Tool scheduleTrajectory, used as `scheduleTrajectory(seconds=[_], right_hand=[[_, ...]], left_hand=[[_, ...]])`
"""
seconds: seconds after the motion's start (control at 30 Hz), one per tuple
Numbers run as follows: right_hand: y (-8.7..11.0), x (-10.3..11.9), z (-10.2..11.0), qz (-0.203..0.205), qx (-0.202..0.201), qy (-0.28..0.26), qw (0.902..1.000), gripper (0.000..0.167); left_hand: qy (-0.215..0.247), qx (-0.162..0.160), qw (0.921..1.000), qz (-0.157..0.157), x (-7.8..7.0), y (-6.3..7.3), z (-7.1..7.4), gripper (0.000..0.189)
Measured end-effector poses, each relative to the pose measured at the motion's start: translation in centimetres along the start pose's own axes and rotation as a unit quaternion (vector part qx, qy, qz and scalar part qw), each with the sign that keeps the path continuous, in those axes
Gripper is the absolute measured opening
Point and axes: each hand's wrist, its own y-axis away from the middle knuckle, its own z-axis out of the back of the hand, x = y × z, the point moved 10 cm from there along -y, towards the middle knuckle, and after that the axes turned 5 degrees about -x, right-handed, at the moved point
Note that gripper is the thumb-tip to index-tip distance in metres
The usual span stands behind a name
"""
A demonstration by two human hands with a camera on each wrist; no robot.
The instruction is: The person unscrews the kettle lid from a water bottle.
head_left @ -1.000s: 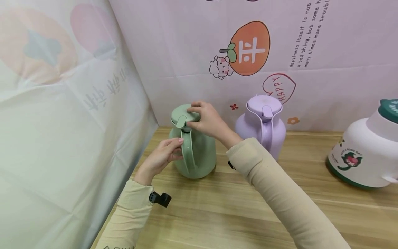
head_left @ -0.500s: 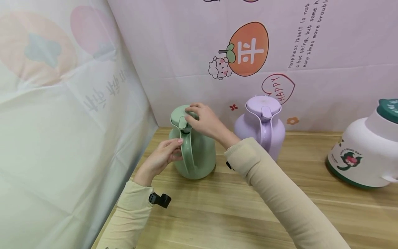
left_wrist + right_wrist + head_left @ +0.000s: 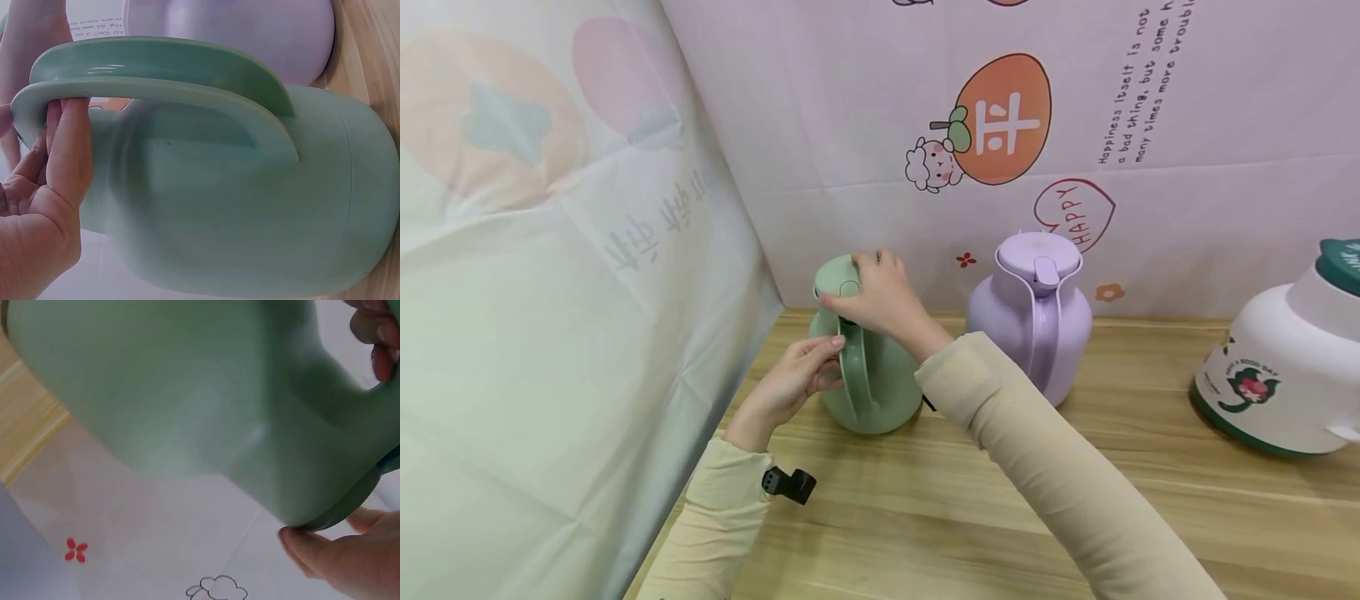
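Green jug [image 3: 893,379] on desk [image 3: 917,517]: handle [image 3: 854,375] pinched by left hand [image 3: 786,385], lid [image 3: 835,272] gripped by right hand [image 3: 883,296].

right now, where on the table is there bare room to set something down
The table has bare room between the sleeves, in front of the green jug, and between the purple jug and white jug. Crowded around the green jug: left hand at the handle, right hand on the lid.

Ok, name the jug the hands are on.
The green jug, leftmost: the left hand and right hand touch it; neither touches the purple jug or white jug.
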Motion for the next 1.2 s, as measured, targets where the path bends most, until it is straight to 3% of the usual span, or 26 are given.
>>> scheduleTrajectory(seconds=[0.27,0.43,1.2], right_hand=[[-0.02,0.36,-0.25,-0.037,0.016,0.012,0.9991,0.08],[-0.14,0.17,-0.08,-0.048,0.004,0.01,0.9988,0.079],[-0.57,-0.1,0.26,-0.048,-0.024,-0.032,0.998,0.077]], left_hand=[[0.003,0.002,1.0,-0.003,0.18,-0.17,-0.05,0.052],[0.001,0.008,1.0,-0.005,0.03,-0.29,-0.2,0.052],[0.002,0.002,1.0,0.008,0.04,-0.2,0.04,0.05]])
